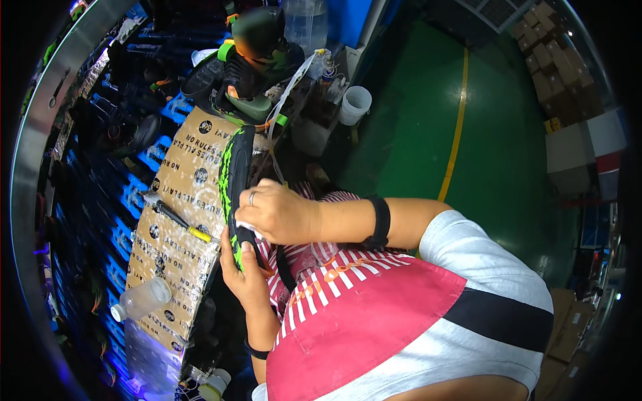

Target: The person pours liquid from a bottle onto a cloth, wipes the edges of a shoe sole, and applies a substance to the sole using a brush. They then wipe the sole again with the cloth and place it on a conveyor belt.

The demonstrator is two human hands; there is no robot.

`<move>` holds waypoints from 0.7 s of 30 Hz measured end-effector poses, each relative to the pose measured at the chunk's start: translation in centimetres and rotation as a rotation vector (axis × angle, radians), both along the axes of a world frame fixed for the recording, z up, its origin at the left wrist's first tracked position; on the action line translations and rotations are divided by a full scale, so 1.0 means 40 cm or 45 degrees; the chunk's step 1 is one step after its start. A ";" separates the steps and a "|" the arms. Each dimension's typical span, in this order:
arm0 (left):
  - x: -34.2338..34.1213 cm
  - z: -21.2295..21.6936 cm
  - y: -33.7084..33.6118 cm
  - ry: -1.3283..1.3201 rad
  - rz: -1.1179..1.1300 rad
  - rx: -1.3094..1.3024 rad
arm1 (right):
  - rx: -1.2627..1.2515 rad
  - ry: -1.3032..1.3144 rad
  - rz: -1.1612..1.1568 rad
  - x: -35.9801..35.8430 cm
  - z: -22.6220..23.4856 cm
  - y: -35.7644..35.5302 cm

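A long black shoe sole (239,160) with bright green splatter along its side stands on edge against the printed cardboard. My left hand (245,275) grips its near end, thumb on one side and fingers on the other. Folded into a pinch, my right hand (279,212) presses a small white cloth (247,228) against the sole, just above the left hand. Part of that cloth is hidden under the fingers. To the left, a tool with a black and yellow handle (182,220) lies on the cardboard (175,257).
A clear plastic bottle (142,299) lies on the cardboard's near part. Beyond the sole are black, green and orange shoes (251,73). A white bucket (356,105) and small bottles stand at the back. Blue conveyor rollers (124,234) run along the left, green floor (414,113) on the right.
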State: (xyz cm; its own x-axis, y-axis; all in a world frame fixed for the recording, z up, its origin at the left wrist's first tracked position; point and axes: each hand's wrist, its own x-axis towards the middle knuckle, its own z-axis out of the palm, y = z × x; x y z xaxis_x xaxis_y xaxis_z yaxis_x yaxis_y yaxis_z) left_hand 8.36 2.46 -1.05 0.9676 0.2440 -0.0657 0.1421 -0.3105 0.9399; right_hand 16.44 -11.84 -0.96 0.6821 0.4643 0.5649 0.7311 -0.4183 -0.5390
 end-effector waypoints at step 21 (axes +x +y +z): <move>0.007 0.011 0.006 0.077 -0.007 -0.013 | 0.048 -0.080 -0.107 0.036 -0.009 -0.013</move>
State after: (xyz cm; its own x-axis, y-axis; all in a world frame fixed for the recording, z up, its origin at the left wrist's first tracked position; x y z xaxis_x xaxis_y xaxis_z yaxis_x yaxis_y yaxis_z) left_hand 8.65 2.72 -0.60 0.9631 0.2376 -0.1262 0.1967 -0.3020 0.9328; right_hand 17.88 -12.35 -1.34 0.6804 0.3848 0.6236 0.7272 -0.4597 -0.5098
